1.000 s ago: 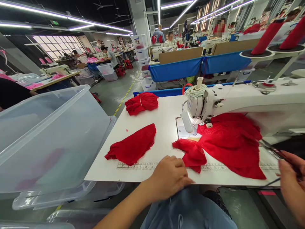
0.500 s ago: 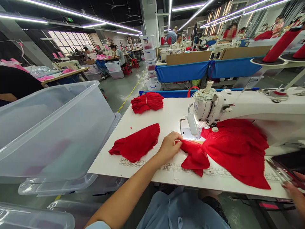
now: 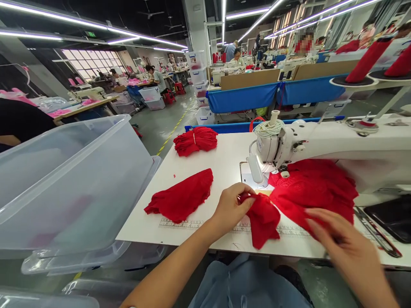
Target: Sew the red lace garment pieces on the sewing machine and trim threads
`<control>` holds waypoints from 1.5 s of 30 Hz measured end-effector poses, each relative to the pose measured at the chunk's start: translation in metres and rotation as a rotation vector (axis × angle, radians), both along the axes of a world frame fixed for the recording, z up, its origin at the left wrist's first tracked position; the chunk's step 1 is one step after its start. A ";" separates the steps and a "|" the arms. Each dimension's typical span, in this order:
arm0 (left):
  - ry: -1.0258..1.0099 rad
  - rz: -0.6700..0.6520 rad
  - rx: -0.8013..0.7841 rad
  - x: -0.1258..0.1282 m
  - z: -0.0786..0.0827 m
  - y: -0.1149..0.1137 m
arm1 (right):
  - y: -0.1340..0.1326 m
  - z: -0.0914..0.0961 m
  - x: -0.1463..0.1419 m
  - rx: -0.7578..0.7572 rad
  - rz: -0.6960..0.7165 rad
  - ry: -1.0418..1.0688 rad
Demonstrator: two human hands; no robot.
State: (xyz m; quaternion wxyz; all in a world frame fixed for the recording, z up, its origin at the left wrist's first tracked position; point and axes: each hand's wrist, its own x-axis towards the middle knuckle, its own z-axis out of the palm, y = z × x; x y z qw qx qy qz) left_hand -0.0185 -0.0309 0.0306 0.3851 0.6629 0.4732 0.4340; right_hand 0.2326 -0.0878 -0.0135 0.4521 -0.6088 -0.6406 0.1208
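My left hand (image 3: pixel 231 210) pinches the edge of a small red fabric piece (image 3: pixel 263 220) just in front of the sewing machine's needle area. A larger gathered red fabric (image 3: pixel 316 184) lies to its right, partly under the arm of the white sewing machine (image 3: pixel 340 139). My right hand (image 3: pixel 348 244), blurred by motion, is over the near edge of that larger fabric. Its fingers are stretched out and the thumb is apart, with nothing visible in them. Metal tweezers or snips (image 3: pixel 382 237) lie on the table at the right, beside a black phone-like object (image 3: pixel 393 216).
A folded red piece (image 3: pixel 183 196) and a tied red bundle (image 3: pixel 195 140) lie on the left of the white table (image 3: pixel 224 160). A ruler strip (image 3: pixel 199 224) runs along its front. Large clear plastic bins (image 3: pixel 73 184) stand left. Red thread cones (image 3: pixel 369 60) rise at the right.
My right hand has come in from the right edge, away from the metal tool, to the larger fabric. My left hand still pinches the small piece, which now hangs in a different fold.
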 end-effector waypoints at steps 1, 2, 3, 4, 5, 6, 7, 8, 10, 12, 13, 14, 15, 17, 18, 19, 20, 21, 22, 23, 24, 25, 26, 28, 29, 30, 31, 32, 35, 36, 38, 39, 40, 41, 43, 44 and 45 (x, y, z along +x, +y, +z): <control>0.000 -0.006 0.008 0.003 0.001 -0.001 | 0.007 0.005 -0.018 -0.013 0.111 -0.006; 0.005 -0.006 0.017 0.006 0.001 -0.003 | 0.014 0.007 -0.033 -0.026 0.164 0.000; 0.012 -0.001 0.028 0.007 0.001 -0.004 | 0.021 0.008 -0.045 -0.015 0.162 0.014; 0.016 0.008 0.037 0.007 0.001 -0.004 | 0.026 0.008 -0.054 -0.012 0.169 0.025; 0.014 0.020 0.043 0.006 0.001 -0.005 | 0.029 0.007 -0.059 -0.006 0.171 0.051; 0.004 0.030 0.043 0.003 0.000 -0.005 | 0.030 0.007 -0.061 0.001 0.173 0.091; -0.010 0.040 0.036 0.001 -0.001 -0.004 | 0.030 0.007 -0.062 0.003 0.176 0.144; -0.025 0.045 0.018 -0.002 -0.001 -0.003 | 0.028 0.008 -0.060 -0.004 0.180 0.211; -0.062 0.038 -0.048 -0.007 -0.003 0.001 | 0.025 0.010 -0.056 -0.075 0.184 0.373; -0.103 0.002 -0.122 -0.009 -0.004 0.005 | 0.021 0.014 -0.052 -0.223 0.190 0.563; -0.123 -0.023 -0.152 -0.009 -0.004 0.007 | 0.019 0.015 -0.051 -0.303 0.186 0.669; -0.145 -0.051 -0.181 -0.009 -0.004 0.009 | 0.018 0.016 -0.051 -0.373 0.172 0.774; -0.172 -0.087 -0.213 -0.008 -0.004 0.011 | 0.017 0.016 -0.050 -0.419 0.151 0.870; -0.244 -0.184 -0.306 -0.005 -0.003 0.013 | 0.017 0.016 -0.050 -0.452 0.104 1.010; -0.285 -0.235 -0.367 -0.004 -0.003 0.013 | 0.017 0.015 -0.050 -0.455 0.087 1.047; -0.325 -0.279 -0.427 -0.003 -0.003 0.014 | 0.018 0.014 -0.049 -0.455 0.074 1.065; -0.357 -0.307 -0.477 -0.002 -0.003 0.014 | 0.018 0.012 -0.049 -0.457 0.067 1.069; -0.379 -0.316 -0.508 -0.002 -0.004 0.014 | 0.019 0.011 -0.048 -0.458 0.060 1.064; -0.387 -0.311 -0.523 -0.001 -0.004 0.015 | 0.019 0.010 -0.047 -0.457 0.054 1.055; -0.385 -0.304 -0.524 -0.001 -0.004 0.015 | 0.019 0.009 -0.046 -0.454 0.050 1.044; -0.380 -0.298 -0.519 0.000 -0.004 0.015 | 0.020 0.008 -0.046 -0.449 0.047 1.034; -0.375 -0.294 -0.515 0.000 -0.004 0.015 | 0.020 0.008 -0.046 -0.443 0.043 1.026; -0.371 -0.295 -0.515 0.000 -0.004 0.014 | 0.020 0.009 -0.047 -0.437 0.037 1.021; -0.373 -0.304 -0.527 0.001 -0.003 0.013 | 0.021 0.012 -0.049 -0.435 0.019 1.016; -0.377 -0.305 -0.531 0.002 -0.002 0.012 | 0.021 0.014 -0.050 -0.437 0.008 1.016; -0.379 -0.300 -0.532 0.003 -0.001 0.011 | 0.021 0.016 -0.051 -0.441 -0.001 1.017; -0.380 -0.289 -0.529 0.004 -0.001 0.011 | 0.022 0.018 -0.052 -0.446 -0.007 1.019; -0.383 -0.271 -0.525 0.004 -0.001 0.011 | 0.022 0.019 -0.053 -0.449 -0.009 1.019; -0.388 -0.215 -0.505 0.005 -0.001 0.011 | 0.023 0.019 -0.055 -0.423 -0.003 0.983; -0.388 -0.204 -0.496 0.005 -0.002 0.012 | 0.023 0.019 -0.056 -0.403 0.001 0.959; -0.386 -0.193 -0.476 0.005 -0.003 0.012 | 0.023 0.019 -0.057 -0.352 0.006 0.911; -0.386 -0.189 -0.467 0.005 -0.003 0.013 | 0.023 0.019 -0.058 -0.327 0.006 0.888; -0.388 -0.186 -0.462 0.005 -0.003 0.012 | 0.023 0.020 -0.058 -0.307 0.009 0.864; -0.392 -0.185 -0.459 0.005 -0.003 0.012 | 0.023 0.021 -0.059 -0.294 0.015 0.837; -0.404 -0.187 -0.465 0.007 -0.003 0.012 | 0.023 0.022 -0.060 -0.277 0.043 0.769; -0.413 -0.188 -0.469 0.007 -0.003 0.011 | 0.023 0.022 -0.060 -0.262 0.064 0.731; -0.422 -0.187 -0.469 0.008 -0.003 0.011 | 0.024 0.022 -0.060 -0.242 0.085 0.694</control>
